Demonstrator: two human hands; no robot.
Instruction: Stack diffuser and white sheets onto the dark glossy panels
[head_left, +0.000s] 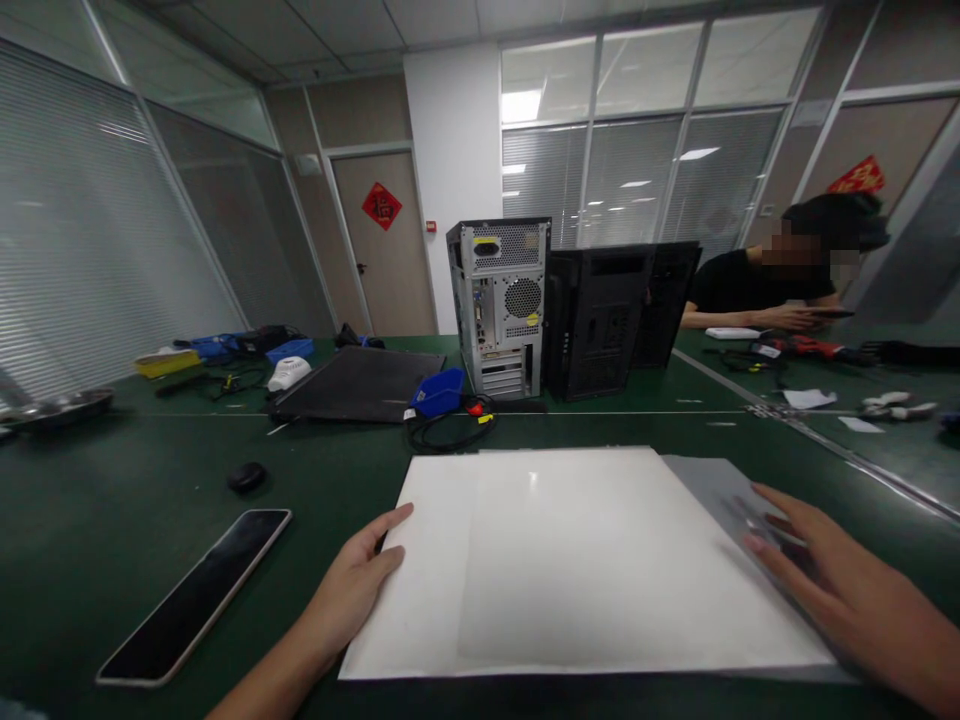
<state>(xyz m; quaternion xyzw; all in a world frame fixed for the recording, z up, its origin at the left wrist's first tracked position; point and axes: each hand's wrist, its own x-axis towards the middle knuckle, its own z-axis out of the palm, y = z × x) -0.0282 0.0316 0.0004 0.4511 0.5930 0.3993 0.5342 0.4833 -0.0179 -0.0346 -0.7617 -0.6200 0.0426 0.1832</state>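
Note:
Large white sheets [555, 560] lie stacked in front of me, above the dark green table. A translucent plastic sheet [705, 480] sticks out past their right side. My left hand [360, 575] is closed on the left edge of the white sheets, its thumb on top. On the other side, my right hand [817, 570] grips the right edge of the plastic sheet between thumb and fingers; some fingers show blurred through it. A phone [199, 595] with a dark screen lies left of my left hand, and a small black round object [246, 477] is beyond it.
Behind the sheets stand an open computer case [502, 310] and black cases [600, 320]. A black panel [360, 383] and a cable with a blue connector [439, 392] lie nearer. At the far right, a person [765, 290] sits holding a device.

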